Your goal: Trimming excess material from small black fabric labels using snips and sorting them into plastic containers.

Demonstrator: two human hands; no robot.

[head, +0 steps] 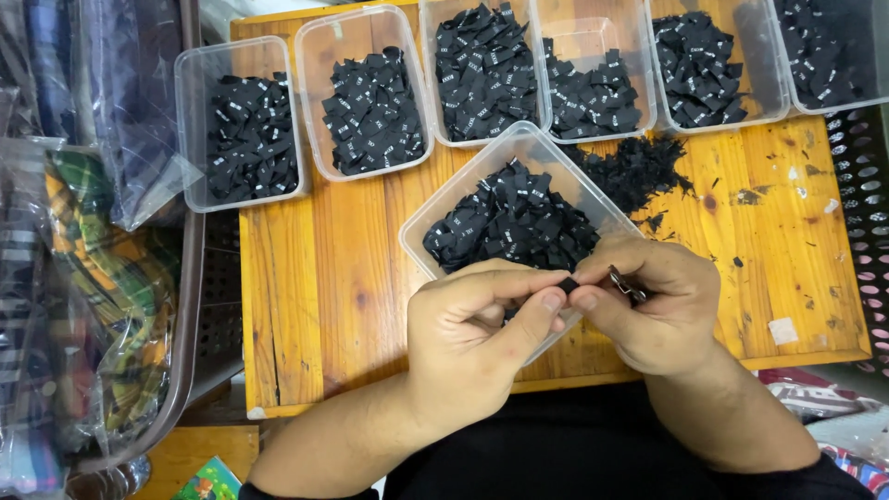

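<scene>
Small matt black woven cloth labels point(511, 222) fill clear glossy plastic tubs point(419, 233) on the varnished orange wooden table point(324, 278), scuffed rough toward its right edge; a shiny metal tool point(628, 285) glints.

Orange-stained wooden tabletop point(324, 278), planks running away from the viewer, scuffed and spotted on the right side. On it: a back row of six clear plastic tubs point(243, 125) filled with small black fabric labels, one more clear tub point(511, 208) set at an angle nearer the front, a loose pile of black scraps point(639, 171) just behind that tub, a small white scrap point(783, 331) near the right edge.
</scene>
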